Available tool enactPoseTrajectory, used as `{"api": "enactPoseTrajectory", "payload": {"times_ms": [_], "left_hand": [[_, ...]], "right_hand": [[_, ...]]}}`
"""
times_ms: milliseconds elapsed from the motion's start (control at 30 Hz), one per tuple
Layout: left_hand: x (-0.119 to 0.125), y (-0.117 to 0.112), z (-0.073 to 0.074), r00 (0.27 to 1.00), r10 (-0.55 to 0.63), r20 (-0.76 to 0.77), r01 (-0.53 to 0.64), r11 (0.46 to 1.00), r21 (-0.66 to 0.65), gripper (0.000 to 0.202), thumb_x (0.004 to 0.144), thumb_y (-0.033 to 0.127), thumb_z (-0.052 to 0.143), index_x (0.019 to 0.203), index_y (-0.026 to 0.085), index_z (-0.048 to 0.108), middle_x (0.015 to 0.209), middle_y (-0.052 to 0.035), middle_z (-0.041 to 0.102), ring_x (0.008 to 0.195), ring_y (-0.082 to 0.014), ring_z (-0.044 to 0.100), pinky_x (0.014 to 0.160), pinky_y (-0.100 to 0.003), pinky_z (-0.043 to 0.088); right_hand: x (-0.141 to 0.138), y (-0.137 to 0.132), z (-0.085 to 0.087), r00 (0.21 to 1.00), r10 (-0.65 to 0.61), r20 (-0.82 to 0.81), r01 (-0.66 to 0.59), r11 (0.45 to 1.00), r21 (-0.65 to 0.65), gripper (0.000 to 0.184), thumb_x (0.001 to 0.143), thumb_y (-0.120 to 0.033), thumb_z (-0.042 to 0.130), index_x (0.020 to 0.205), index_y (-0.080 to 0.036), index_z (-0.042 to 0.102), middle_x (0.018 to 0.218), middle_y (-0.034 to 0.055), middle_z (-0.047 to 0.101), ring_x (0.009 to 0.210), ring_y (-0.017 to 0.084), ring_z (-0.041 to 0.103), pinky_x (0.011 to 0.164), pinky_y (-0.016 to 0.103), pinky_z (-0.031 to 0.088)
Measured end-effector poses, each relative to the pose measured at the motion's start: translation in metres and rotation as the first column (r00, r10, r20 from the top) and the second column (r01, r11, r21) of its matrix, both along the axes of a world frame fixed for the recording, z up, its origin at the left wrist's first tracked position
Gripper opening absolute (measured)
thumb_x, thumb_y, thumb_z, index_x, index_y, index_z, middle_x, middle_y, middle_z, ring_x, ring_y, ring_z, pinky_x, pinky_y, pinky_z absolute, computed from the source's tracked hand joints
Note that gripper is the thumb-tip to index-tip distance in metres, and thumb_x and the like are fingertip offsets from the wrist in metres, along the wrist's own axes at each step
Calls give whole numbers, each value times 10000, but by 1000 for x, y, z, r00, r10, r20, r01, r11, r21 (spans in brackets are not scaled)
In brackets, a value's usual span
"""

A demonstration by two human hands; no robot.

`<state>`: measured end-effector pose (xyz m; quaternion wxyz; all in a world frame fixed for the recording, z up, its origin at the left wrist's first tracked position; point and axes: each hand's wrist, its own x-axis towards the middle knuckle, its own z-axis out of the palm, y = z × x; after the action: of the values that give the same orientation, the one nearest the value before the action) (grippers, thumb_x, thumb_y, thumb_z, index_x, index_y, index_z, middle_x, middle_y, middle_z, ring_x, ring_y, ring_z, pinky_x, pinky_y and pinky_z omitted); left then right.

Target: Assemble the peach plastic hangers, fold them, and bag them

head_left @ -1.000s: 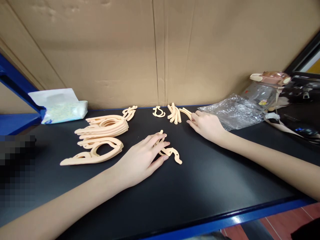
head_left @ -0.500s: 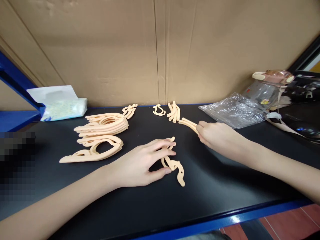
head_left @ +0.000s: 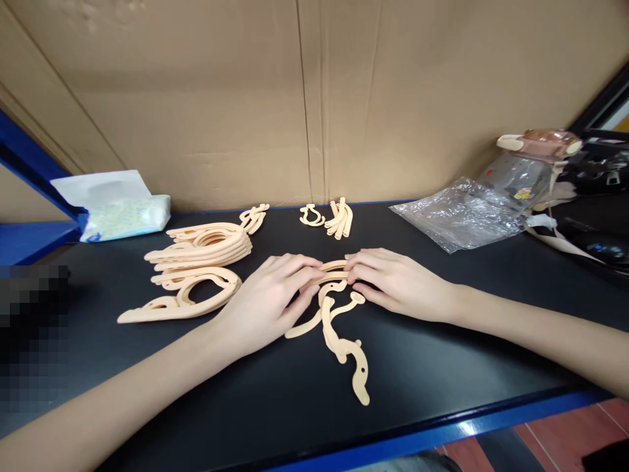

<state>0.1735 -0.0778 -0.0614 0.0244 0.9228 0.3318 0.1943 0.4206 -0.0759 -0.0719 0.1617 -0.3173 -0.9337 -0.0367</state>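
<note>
Between my two hands lie two curved beige hanger strips (head_left: 336, 265), roughly parallel. My left hand (head_left: 280, 292) is closed on their left ends with its fingertips. The right ends are pinched by my right hand (head_left: 400, 280). Just below, on the black tabletop, rests a jointed beige folding hanger (head_left: 361, 373), its hooked and curved pieces spread apart. Part of it is hidden near my left fingers. Left of my left hand sit stacked folded beige hangers (head_left: 211, 246).
At the back are a bunch of straight strips (head_left: 340, 217), a loose hook (head_left: 312, 216) and several small hook pieces (head_left: 254, 217). A tissue pack (head_left: 125, 213) stands back left. Clear plastic film (head_left: 457, 216) and a transparent bottle (head_left: 521, 174) occupy the right. Cardboard (head_left: 221, 98) walls the rear.
My right hand has brought the curved strips left and nearer to my left hand. My left hand has let go of the jointed hanger, now lower, and grips the strips.
</note>
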Motion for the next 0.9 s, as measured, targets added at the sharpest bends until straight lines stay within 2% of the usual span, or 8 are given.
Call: {"api": "enactPoseTrajectory", "payload": {"times_ms": [100,233,367,500,600,700,900], "left_hand": [[-2,4,-3,997,59,-53,-55,995,84,275,991,260,388,1124,204,622,1111,-36,678,958,-198,610,861,-373,455],[-2,4,-4,991,85,-103,-69,985,157,267,979,224,389,1092,186,628,1084,-45,680,916,-204,618,815,-375,461],[-1,3,-3,985,112,-134,-90,983,158,206,947,228,450,1053,172,618,1063,-56,662,921,-221,591,793,-382,466],[-1,2,-2,979,156,-132,-131,975,177,153,933,239,474,977,162,599,1105,-78,641,972,-245,571,807,-406,472],[-1,3,-3,975,175,-133,-147,969,198,157,932,271,476,910,163,587,1133,-102,629,1007,-267,567,822,-427,479],[-2,4,-5,974,181,-136,-152,968,200,208,942,308,455,871,158,581,1152,-126,620,1047,-287,561,844,-447,487],[-3,4,-7,977,167,-134,-134,966,221,207,944,284,463,827,148,566,1160,-140,614,1074,-291,555,860,-448,491]], "right_hand": [[1,6,-8,992,57,-109,-57,998,10,192,980,-214,414,1004,-181,602,1081,81,654,1140,220,563,1008,423,421],[2,5,-7,970,70,-235,-60,997,51,190,965,-190,426,1031,-194,604,1102,80,650,1024,192,589,904,397,467],[0,-3,-3,968,177,-176,-151,976,155,191,946,-179,462,1065,-175,612,1102,84,666,1026,192,586,887,369,464],[-3,-5,-4,963,244,-118,-217,955,200,150,925,-247,524,934,-171,652,1041,79,688,1010,198,594,887,375,460],[-3,-4,-5,962,252,-100,-233,958,169,171,912,-302,556,903,-174,669,1048,85,681,1004,199,596,888,383,453],[-2,-2,-4,960,263,-90,-249,957,148,162,916,-283,562,926,-173,681,1062,81,680,1017,197,596,903,380,439],[-6,-4,0,980,199,-13,-194,968,158,231,985,-221,431,947,-160,650,1018,71,698,984,197,594,852,356,448]]}}
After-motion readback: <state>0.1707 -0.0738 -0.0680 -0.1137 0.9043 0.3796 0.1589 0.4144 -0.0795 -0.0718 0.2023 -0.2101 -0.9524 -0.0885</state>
